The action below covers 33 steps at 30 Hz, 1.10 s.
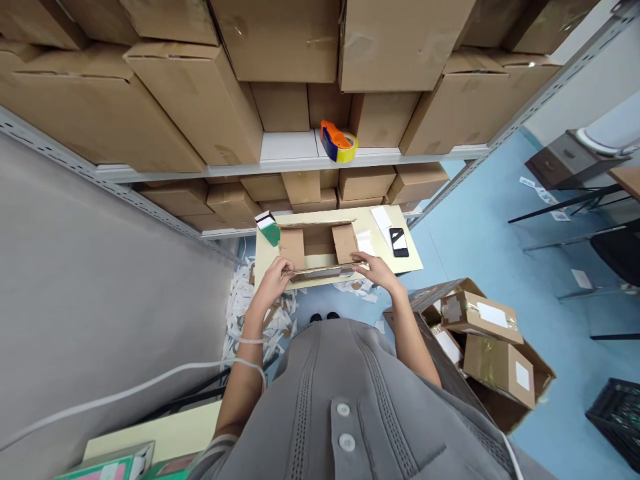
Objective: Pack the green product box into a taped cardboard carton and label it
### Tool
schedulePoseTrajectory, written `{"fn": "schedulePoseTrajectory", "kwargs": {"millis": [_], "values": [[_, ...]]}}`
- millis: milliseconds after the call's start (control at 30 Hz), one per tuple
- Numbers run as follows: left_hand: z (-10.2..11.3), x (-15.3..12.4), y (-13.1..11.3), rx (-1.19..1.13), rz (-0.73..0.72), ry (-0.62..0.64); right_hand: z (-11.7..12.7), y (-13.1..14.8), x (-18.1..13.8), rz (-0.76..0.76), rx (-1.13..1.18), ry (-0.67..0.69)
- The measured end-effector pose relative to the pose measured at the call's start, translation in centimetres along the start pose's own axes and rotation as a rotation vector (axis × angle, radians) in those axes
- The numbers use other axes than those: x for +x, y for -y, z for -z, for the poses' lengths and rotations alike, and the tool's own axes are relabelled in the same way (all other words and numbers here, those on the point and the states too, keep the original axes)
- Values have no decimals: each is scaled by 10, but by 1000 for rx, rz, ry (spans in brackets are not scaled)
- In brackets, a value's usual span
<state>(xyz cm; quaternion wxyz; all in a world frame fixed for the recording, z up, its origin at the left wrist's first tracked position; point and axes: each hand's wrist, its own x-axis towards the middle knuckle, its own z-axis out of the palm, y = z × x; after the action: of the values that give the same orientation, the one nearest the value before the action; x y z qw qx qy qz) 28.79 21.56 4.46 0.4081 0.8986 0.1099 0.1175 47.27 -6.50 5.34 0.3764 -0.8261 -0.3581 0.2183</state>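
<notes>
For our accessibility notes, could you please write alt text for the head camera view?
The left hand and right hand hold the near edge of an open cardboard box on a pale yellow table, beside a black smartphone. Ahead, an orange tape dispenser sits on a metal shelf among cartons. Taped parcels lie in an open carton at lower right.

**Pale yellow tabletop (403,261) below the steel shelving**
An open cardboard box (317,247) sits mid-table, a black smartphone (399,241) lies near the far right corner beside a white sheet (381,220), and a green-and-white packet (269,230) overhangs the far left corner.
</notes>
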Motion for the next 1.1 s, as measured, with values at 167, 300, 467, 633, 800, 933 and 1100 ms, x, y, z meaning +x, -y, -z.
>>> {"fn": "schedulePoseTrajectory", "kwargs": {"millis": [167, 300, 467, 633, 800, 933, 1100], "values": [[-2, 0, 3, -49, 45, -65, -4, -4, -6, 13, 70, -112], [-4, 4, 8, -115, 163, -151, -14, -10, -3, -41, 64, -246], [-13, 12, 18, -120, 266, -325, -24, -17, 7, -83, 30, -371], [-25, 19, 31, -17, 301, -384, -29, -17, 13, -88, 38, -471], [-39, 22, 46, 23, 278, -511, -31, -17, 13, -95, 28, -485], [-49, 22, 54, -20, 308, -569, -29, -14, 11, -92, 1, -500], [-54, 26, 56, -32, 299, -589, -19, 7, 22, 11, -167, -508]]}}
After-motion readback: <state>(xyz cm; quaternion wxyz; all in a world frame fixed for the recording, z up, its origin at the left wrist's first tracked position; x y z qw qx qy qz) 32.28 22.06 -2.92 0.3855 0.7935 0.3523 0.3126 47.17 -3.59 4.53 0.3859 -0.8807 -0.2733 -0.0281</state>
